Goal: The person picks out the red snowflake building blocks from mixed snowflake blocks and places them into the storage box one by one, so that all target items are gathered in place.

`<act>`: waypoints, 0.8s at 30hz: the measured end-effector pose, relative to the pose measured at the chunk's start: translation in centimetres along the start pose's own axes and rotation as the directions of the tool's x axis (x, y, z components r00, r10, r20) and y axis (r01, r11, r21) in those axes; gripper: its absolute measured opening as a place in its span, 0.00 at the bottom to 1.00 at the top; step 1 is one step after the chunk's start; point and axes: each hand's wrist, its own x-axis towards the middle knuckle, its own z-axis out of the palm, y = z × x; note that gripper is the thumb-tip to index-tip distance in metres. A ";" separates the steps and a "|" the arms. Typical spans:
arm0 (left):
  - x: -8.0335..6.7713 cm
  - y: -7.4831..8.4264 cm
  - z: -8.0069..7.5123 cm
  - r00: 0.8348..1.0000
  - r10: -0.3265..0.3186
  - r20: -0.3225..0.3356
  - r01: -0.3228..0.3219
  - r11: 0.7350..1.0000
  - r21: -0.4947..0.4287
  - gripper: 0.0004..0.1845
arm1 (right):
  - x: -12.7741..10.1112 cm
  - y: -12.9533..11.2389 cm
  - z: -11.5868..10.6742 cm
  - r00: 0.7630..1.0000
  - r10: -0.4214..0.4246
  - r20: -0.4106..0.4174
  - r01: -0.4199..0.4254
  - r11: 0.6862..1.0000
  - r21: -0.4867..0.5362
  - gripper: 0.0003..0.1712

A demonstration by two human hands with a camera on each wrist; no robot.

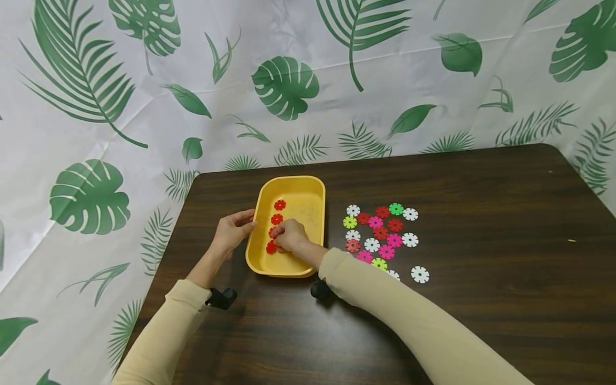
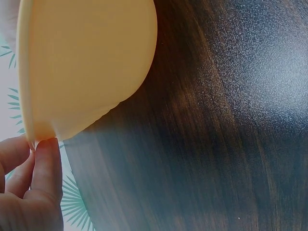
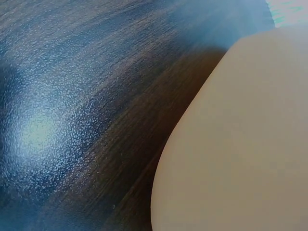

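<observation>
A yellow plastic tray (image 1: 315, 214) stands on the dark wooden table. My left hand (image 1: 232, 233) pinches its left rim, thumb and fingers on either side; the left wrist view shows these fingers (image 2: 47, 163) at the tray's edge (image 2: 91, 57). Four-sided notches ring the red interlocking discs lined up inside the tray, one being the farthest red disc (image 1: 280, 205). My right hand (image 1: 291, 236) reaches into the tray with curled fingers, pinching the nearest red disc (image 1: 271, 247) of the row. Its fingertips partly cover the disc above. The right wrist view has only the tray's outer wall (image 3: 240, 139).
Right of the tray, loose discs in white, pink, red, green and yellow lie spread on the table (image 1: 481, 224). One white disc (image 1: 420, 275) sits apart, nearer me. Behind the table hangs a leaf-patterned cloth (image 1: 216, 133).
</observation>
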 end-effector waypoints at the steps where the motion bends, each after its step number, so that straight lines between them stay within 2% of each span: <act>1: 0.0 0.0 0.0 1.000 -0.001 0.000 0.001 1.000 -0.001 0.22 | 0.0 0.0 0.0 1.000 0.000 -0.002 0.000 1.000 0.000 0.08; 24: -0.2 0.4 0.1 1.000 -0.016 -0.007 0.016 1.000 0.007 0.22 | -0.5 -0.4 -0.6 1.000 0.026 0.001 -0.026 0.998 0.065 0.08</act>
